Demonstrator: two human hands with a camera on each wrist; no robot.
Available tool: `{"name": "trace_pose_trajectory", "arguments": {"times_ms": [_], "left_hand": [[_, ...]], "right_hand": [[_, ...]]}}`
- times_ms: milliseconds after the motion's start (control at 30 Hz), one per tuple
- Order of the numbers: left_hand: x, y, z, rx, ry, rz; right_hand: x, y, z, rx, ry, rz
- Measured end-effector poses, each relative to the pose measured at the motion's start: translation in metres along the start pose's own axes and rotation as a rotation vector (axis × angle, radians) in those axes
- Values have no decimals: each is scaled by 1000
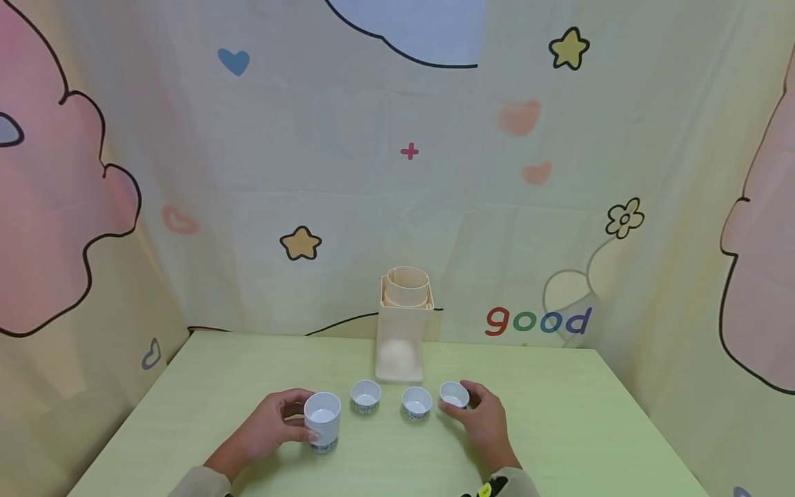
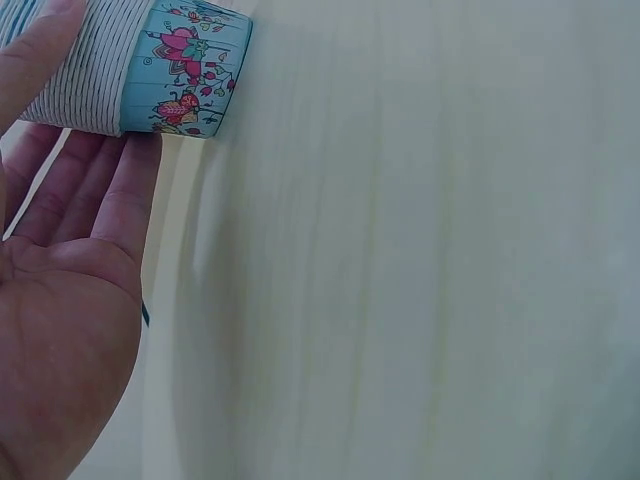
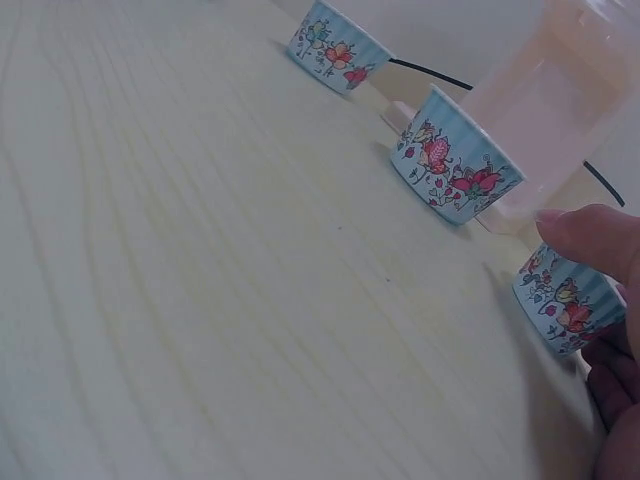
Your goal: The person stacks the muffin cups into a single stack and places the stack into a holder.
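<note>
My left hand (image 1: 273,422) grips a stack of nested paper baking cups (image 1: 323,422) at the left front of the table. In the left wrist view, the stack (image 2: 85,70) shows white rims and a light blue floral cup (image 2: 190,70) at its end, with thumb and fingers around it. To the right, my right hand (image 1: 486,422) holds a single paper baking cup (image 1: 455,395) between thumb and fingers. The right wrist view shows that cup (image 3: 565,305) close over the table. Two more upright cups, one left (image 1: 366,396) and one centre (image 1: 417,403), stand between my hands.
A cream-coloured stand (image 1: 400,345) with a round open tube (image 1: 408,286) on top stands behind the cups at the table's back edge. Printed cloth (image 1: 348,172) hangs behind and on both sides of the pale wooden table (image 1: 559,414).
</note>
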State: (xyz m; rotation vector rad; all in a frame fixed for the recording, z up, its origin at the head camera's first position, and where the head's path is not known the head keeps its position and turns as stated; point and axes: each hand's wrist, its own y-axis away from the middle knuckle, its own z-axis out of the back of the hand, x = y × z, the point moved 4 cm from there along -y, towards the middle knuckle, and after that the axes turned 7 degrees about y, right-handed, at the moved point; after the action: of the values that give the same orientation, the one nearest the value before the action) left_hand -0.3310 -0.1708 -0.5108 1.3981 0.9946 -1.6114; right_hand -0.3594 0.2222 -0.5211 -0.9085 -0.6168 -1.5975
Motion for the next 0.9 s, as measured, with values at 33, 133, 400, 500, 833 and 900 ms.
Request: {"name": "trace_pose_trajectory", "arguments": {"times_ms": [33,133,400,500,833,900], "left_hand": [[0,0,0,1,0,0],[-1,0,0,1,-1,7],[0,0,0,0,-2,16],[0,1,0,0,-3,20],[2,0,0,-1,-5,13],[2,0,1,-2,-6,12]], "right_hand": [[0,0,0,-2,-1,2],[0,0,0,-6,-5,3],[-3,-2,-2,-2,3,-4],[-5,-3,-3,-1,2,-7],[-6,-2,-2,-7,-17,-20],[-6,-2,-2,-3,-23,-22]]}}
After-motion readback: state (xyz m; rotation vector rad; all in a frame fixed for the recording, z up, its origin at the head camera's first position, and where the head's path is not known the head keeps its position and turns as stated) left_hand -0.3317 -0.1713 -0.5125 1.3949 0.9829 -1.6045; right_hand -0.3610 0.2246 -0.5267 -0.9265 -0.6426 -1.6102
